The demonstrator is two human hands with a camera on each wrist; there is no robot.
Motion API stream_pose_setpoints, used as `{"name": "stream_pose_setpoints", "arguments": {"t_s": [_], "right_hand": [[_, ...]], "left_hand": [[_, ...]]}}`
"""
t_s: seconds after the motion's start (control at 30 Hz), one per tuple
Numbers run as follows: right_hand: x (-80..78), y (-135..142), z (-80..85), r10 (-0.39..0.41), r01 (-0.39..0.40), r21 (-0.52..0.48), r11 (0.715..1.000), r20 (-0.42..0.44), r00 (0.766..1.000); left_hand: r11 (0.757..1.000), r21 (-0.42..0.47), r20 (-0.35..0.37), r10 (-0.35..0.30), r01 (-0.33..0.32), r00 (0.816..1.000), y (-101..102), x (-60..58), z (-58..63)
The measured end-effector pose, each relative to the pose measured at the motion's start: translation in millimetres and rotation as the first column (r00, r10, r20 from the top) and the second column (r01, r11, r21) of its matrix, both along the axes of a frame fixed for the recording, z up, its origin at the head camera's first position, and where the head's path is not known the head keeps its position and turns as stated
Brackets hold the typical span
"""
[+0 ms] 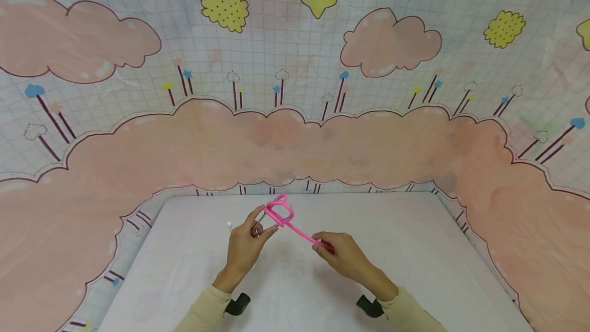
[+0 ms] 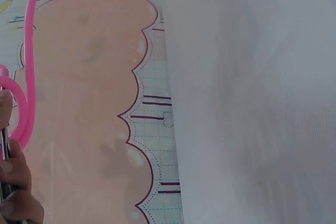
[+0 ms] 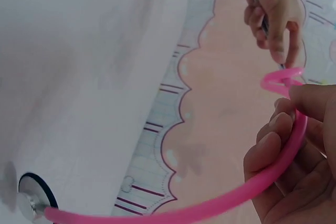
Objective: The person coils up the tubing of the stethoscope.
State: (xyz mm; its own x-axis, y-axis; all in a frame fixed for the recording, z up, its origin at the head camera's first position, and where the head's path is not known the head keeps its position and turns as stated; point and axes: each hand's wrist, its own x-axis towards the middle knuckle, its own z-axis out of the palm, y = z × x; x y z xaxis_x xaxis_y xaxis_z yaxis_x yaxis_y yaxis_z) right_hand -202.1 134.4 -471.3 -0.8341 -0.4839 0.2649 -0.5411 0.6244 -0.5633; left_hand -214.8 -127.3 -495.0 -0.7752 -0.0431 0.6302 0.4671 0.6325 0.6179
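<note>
A stethoscope with pink tubing [image 1: 301,233] is held above the white table between both hands. My left hand [image 1: 245,250] grips its metal ear tubes [image 1: 259,222]; one white ear tip [image 1: 229,225] sticks out beyond that hand. Near the left fingertips the tubing is looped around itself. Farther along the tube, my right hand [image 1: 343,255] pinches it between thumb and fingers. In the right wrist view, the tubing runs past the right hand [image 3: 294,150] to the round metal chest piece [image 3: 35,200] with a dark rim. The head view does not show the chest piece.
Below the hands lies a white tabletop [image 1: 184,270]. Behind and beside it hangs a cloth printed with clouds [image 1: 392,42] and stars. A black wrist device [image 1: 237,304] sits at the left sleeve, and another black device [image 1: 370,306] at the right.
</note>
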Motion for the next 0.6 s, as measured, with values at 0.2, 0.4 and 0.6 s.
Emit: {"name": "stream_pose_setpoints", "arguments": {"t_s": [0.2,0.4,0.6], "right_hand": [[11.0,-2,4.7,0.001,-0.001,0.015,1.0,-0.039,0.999],[22.0,-1,12.8,0.028,-0.027,0.009,1.0,-0.081,0.996],[30.5,-4,16.8,0.061,-0.062,-0.006,0.998,-0.114,0.992]], "left_hand": [[0.999,-0.05,0.008,0.002,-0.002,1.0,-2,5.3,1.3],[0.993,-0.115,0.006,-0.022,0.023,1.0,-2,10.6,0.3],[0.989,-0.142,-0.003,-0.033,0.033,0.999,0,15.8,1.4]]}}
